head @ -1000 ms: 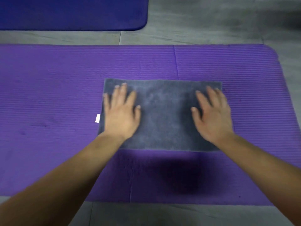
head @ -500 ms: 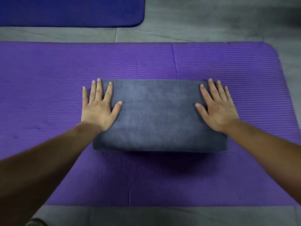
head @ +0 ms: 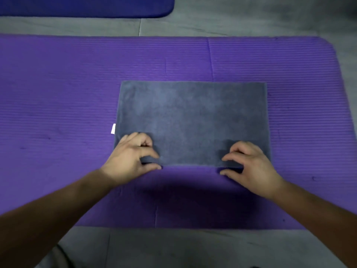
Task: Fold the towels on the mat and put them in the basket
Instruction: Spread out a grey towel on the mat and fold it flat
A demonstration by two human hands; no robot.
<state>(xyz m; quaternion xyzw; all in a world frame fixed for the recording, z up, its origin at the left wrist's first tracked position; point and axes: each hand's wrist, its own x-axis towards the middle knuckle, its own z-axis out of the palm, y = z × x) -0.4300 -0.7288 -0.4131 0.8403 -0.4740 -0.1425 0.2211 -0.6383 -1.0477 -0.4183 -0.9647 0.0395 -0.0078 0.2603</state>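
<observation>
A grey tiled floor (head: 241, 18) carries a wide purple mat (head: 58, 89) that fills most of the view. The rounded end of a dark blue mat (head: 81, 6) lies apart from it at the top left. A grey towel (head: 193, 113) lies flat as a rectangle on the middle of the purple mat, long sides running left to right. Both hands are at the towel's near edge, one by each near corner. The left hand (head: 133, 155) has its fingers curled onto the cloth and its thumb tucked at the edge on the mat side, pinching the hem. The right hand (head: 251, 167) mirrors it, curled fingers on top and thumb just below the edge. A small white tag (head: 113, 129) sticks out from the towel's left side, just above the left hand.
</observation>
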